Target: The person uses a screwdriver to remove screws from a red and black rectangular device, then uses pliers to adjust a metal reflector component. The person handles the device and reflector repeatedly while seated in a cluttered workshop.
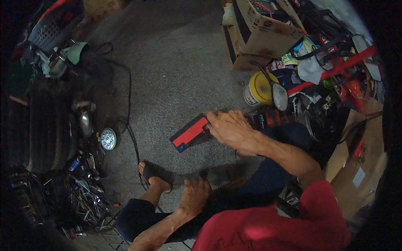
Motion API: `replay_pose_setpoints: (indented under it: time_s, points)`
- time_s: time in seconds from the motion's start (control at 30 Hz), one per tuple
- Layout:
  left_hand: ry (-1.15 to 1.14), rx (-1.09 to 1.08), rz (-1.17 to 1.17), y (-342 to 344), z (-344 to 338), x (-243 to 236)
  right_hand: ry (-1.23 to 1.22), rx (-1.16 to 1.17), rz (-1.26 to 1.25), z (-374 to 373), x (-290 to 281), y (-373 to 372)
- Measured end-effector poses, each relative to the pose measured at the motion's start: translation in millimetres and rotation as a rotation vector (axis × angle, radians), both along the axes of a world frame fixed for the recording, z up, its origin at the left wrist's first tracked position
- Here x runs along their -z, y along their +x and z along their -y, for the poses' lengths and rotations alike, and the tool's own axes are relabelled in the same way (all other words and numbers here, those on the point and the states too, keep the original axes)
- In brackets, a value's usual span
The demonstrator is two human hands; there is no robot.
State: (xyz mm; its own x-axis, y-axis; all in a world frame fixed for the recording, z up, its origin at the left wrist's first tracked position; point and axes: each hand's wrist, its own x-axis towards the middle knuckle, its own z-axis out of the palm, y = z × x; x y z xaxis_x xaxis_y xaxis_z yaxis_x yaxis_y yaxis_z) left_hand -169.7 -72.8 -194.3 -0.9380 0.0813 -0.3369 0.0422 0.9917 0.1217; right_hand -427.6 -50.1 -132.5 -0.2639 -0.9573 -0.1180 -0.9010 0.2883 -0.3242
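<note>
A: Which thing is the right hand (230, 130) holding?
B: It grips the box (189, 134), red on top with dark sides. The fingers are closed on its far right end.

A: And where is this box?
B: It is over the grey floor (167, 71), near the middle of the view, and it lies at a slant. Its left end points lower than the right one. I cannot tell if it touches the floor.

A: What does the left hand (193, 195) do?
B: It is low, between the foot (158, 180) and the dark trousers (259, 182). The fingers point forward, but they are in shadow, so I cannot tell if they are open or closed, or if they touch the cloth.

A: What is around?
B: To the right, beyond the right hand, there is a yellow tub (258, 88), with a mirror (280, 97) just beside it. Behind these stand cartons (268, 39). On the left, a black cable (129, 88) runs along the floor, and a round lamp (108, 139) is near it. Lower on the left is a pile of tools (90, 205).
</note>
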Motion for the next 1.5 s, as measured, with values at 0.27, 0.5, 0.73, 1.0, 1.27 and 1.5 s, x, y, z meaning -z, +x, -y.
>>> replay_pose_setpoints:
  time_s: [0.27, 0.5, 0.73, 1.0, 1.27, 1.5]
  points:
    - [0.006, -0.041, 0.074, -22.5, 3.6, -7.3, -0.041, -0.035, 0.005, -4.6, -8.6, 1.6]
    - [0.053, -0.092, 0.079, -24.5, 4.2, -4.5, -0.063, -0.060, -0.010, -5.9, -4.2, 0.1]
    - [-0.032, -0.046, 0.130, -20.9, -0.1, -11.3, 0.052, 0.020, 0.013, 0.4, -11.4, 9.1]
    - [-0.074, -0.108, 0.059, -10.2, -8.5, 5.9, -0.068, -0.061, 0.018, 1.5, -7.8, 8.5]
    - [-0.067, -0.142, -0.149, -18.1, -3.9, 4.6, 0.259, 0.045, 0.005, 10.8, -20.6, 8.6]
    - [-0.105, -0.068, -0.223, -17.4, -7.8, 18.3, 0.029, -0.065, -0.039, -7.0, -14.3, 9.3]
